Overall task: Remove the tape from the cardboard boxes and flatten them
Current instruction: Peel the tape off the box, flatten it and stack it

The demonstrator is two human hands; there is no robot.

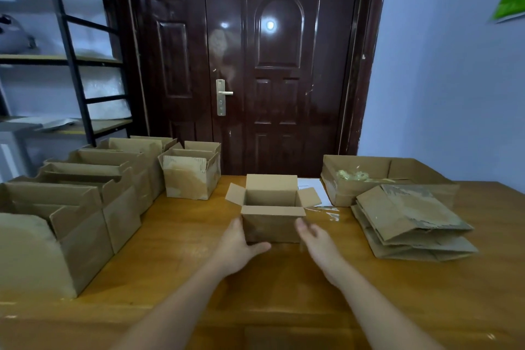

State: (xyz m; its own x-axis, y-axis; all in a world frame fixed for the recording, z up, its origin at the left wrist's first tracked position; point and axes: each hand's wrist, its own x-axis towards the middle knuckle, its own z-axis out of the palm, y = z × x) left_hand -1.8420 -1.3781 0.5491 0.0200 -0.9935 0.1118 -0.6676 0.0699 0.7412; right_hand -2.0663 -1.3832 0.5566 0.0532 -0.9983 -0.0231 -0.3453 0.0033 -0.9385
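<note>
A small open cardboard box (271, 226) stands upright in the middle of the wooden table (181, 241), its four flaps spread outward. My left hand (235, 247) rests against the box's lower left side, thumb along its front bottom edge. My right hand (315, 239) is at the box's right front corner, fingers blurred and loosely extended; contact is unclear. A strip of clear tape (326, 212) lies on the table just right of the box.
Several open cardboard boxes (93, 207) line the left side of the table. At the right lies a stack of flattened boxes (409, 221), behind it a wide box with tape scraps (369, 176). A dark door (255, 65) and metal shelving (65, 51) stand behind.
</note>
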